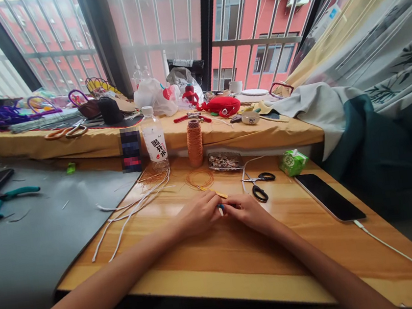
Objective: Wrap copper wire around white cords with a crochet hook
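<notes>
In the head view, both forearms reach in over a wooden table [214, 261], and the hands meet near its middle, nearly touching. Between the fingertips sits a small blue-and-white piece [220, 207], just above the tabletop (most of it is hidden, so I cannot tell its full shape). The left hand [200, 213] has its fingers curled and bunched, pinching the piece from its side; the right hand [248, 212] has thumb and forefinger drawn close together on it from the other side, the remaining fingers folded under and hard to make out. A yellow strip [220, 194] shows just beyond the fingertips. Farther back lie a loose coil of orange thread [198, 171], an upright orange spool [195, 145] and a clear tray [227, 169] of small bits. Scissors with black handles [255, 180] lie parted beside the right hand, with a green carton [293, 162] and a phone [329, 197] on a white cable [388, 245] farther right. On the left, white cords [136, 206] spread near a standing bottle [154, 139], and teal pliers [11, 196] rest on a grey mat [50, 250].
</notes>
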`<state>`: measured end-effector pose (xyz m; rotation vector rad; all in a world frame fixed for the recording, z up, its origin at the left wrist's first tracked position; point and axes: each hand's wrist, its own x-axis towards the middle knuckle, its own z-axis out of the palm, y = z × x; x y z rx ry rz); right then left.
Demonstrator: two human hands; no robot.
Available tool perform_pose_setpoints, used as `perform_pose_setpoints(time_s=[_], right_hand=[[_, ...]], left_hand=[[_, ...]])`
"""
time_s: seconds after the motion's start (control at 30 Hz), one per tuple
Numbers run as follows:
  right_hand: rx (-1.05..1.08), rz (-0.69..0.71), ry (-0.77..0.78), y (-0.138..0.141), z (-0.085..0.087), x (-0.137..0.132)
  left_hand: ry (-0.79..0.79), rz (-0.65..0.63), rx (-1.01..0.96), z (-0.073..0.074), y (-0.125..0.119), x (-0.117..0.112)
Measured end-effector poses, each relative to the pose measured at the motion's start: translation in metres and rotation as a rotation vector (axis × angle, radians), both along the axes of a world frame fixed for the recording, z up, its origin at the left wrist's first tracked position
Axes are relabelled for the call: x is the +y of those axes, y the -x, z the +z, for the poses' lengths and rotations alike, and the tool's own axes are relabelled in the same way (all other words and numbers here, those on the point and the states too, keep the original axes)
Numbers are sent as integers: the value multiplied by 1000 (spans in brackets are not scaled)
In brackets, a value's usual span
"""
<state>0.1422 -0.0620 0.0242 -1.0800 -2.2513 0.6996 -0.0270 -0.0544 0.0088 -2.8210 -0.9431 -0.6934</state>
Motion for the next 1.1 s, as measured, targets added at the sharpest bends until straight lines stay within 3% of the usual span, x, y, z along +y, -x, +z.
perform_pose_setpoints(time_s=[0.2,0.57,1.1], right_hand=[[18,-30,199,-2,-1,4],[59,-45,157,0,-4,5],[228,119,246,2,-10,4]], left_hand=[[-83,-38,-4,-2,0,2],[-4,-14,0,0,0,0],[7,-20,17,-2,-3,-3]])
